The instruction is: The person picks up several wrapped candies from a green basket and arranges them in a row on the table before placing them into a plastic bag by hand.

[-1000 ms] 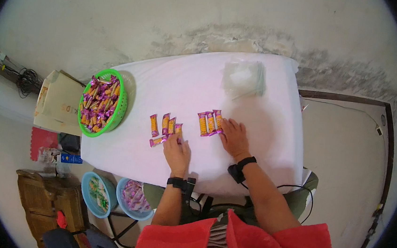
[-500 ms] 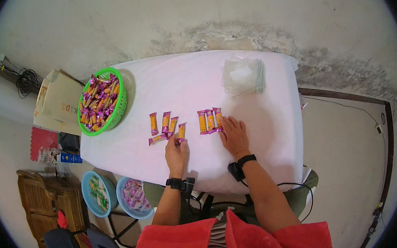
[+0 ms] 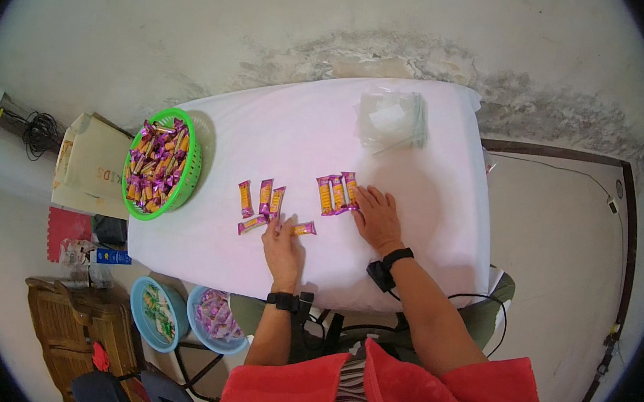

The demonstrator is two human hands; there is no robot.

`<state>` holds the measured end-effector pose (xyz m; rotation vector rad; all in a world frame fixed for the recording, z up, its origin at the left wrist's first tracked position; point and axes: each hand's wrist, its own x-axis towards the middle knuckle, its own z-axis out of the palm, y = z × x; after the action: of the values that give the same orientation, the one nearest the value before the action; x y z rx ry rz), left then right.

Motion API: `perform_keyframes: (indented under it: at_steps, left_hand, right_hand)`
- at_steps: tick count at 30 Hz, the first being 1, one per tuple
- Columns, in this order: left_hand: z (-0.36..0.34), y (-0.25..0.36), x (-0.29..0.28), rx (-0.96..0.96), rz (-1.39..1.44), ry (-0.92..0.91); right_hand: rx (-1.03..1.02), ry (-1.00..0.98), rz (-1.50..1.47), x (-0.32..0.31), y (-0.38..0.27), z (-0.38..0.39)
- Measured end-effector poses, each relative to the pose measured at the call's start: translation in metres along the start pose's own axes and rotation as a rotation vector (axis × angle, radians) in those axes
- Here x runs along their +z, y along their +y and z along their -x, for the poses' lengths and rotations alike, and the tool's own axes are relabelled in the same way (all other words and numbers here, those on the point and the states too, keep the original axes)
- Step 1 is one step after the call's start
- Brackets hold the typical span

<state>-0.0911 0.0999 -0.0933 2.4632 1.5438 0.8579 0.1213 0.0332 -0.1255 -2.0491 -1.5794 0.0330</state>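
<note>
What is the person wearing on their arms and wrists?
Both forearms are bare. The left hand has a black band with a small dark device at its wrist. The right hand has a similar black band and device. A red cloth covers the lap.

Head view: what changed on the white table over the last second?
The left hand slid a little toward the person's right, and an orange-and-purple snack packet now lies crosswise by its fingers, right of the left cluster. The right hand stayed by the three-packet row. The green basket and clear bags are unmoved.
</note>
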Motion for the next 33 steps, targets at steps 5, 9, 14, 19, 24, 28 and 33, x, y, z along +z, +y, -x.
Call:
perform_keyframes:
  at_steps: [5, 9, 14, 19, 24, 28, 33]
  left_hand:
    - [-0.002, -0.009, 0.002, 0.105, 0.018, -0.138]
    - [-0.014, -0.012, -0.003, 0.159, 0.080, -0.226]
    - [-0.018, -0.028, -0.001, -0.696, 1.073, -0.596]
    - [-0.017, -0.040, -0.004, -0.711, 1.073, -0.704]
    - [-0.015, -0.035, -0.003, -0.691, 1.039, -0.665]
    - [-0.020, -0.038, -0.010, -0.378, 0.615, -0.648]
    - [-0.049, -0.021, -0.024, 0.350, -0.092, -0.571]
  right_hand:
    - [-0.022, 0.017, 0.033, 0.003, 0.000, 0.000]
    - [-0.021, 0.012, 0.019, 0.003, 0.000, 0.000]
    - [-0.031, 0.019, 0.022, 0.005, 0.001, 0.000]
    - [-0.023, 0.016, 0.009, 0.002, 0.000, 0.000]
    - [-0.015, 0.008, 0.011, 0.002, 0.000, -0.001]
    - [-0.013, -0.010, 0.016, 0.006, 0.001, -0.002]
    - [-0.005, -0.014, -0.003, 0.003, 0.001, 0.000]
